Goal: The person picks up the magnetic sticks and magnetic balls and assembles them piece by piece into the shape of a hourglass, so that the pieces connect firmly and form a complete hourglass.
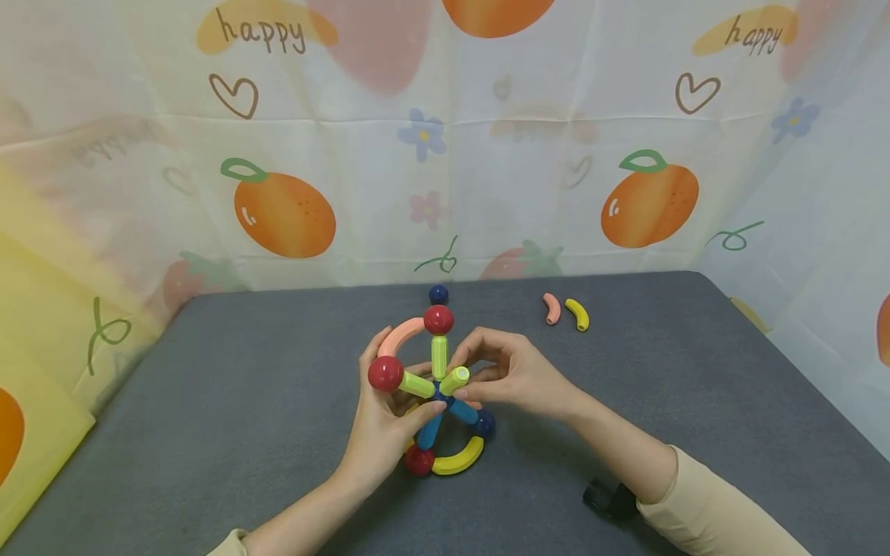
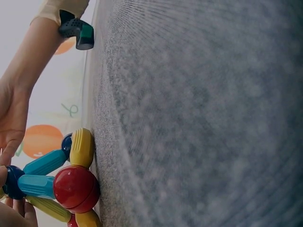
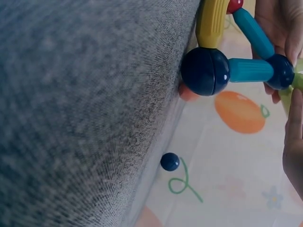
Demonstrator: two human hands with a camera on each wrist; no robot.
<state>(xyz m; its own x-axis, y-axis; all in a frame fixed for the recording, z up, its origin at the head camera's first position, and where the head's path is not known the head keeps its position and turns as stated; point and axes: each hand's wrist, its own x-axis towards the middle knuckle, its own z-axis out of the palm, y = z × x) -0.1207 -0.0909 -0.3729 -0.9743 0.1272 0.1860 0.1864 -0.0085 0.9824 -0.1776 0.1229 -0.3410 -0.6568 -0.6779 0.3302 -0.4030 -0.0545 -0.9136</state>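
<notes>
A toy model of balls and rods stands on the table, built around a dark blue ball [image 1: 442,396]. Blue rods [image 1: 429,431] run down from it to a lower red ball [image 1: 419,460] and another dark blue ball [image 3: 204,71], with a yellow curved rod [image 1: 459,458] between them. My left hand [image 1: 381,423] grips the model from the left, thumb by the central ball. My right hand [image 1: 520,371] pinches a light green rod [image 1: 455,380] that points up from that ball. Two more green rods carry red balls [image 1: 385,374], linked by a pink curved rod [image 1: 403,335].
Behind the model a loose dark blue ball [image 1: 439,294] lies on the grey table [image 1: 243,401]. A pink curved rod [image 1: 552,309] and a yellow curved rod [image 1: 578,315] lie at the back right. A black device [image 1: 608,500] is at the right wrist. Printed cloth hangs behind.
</notes>
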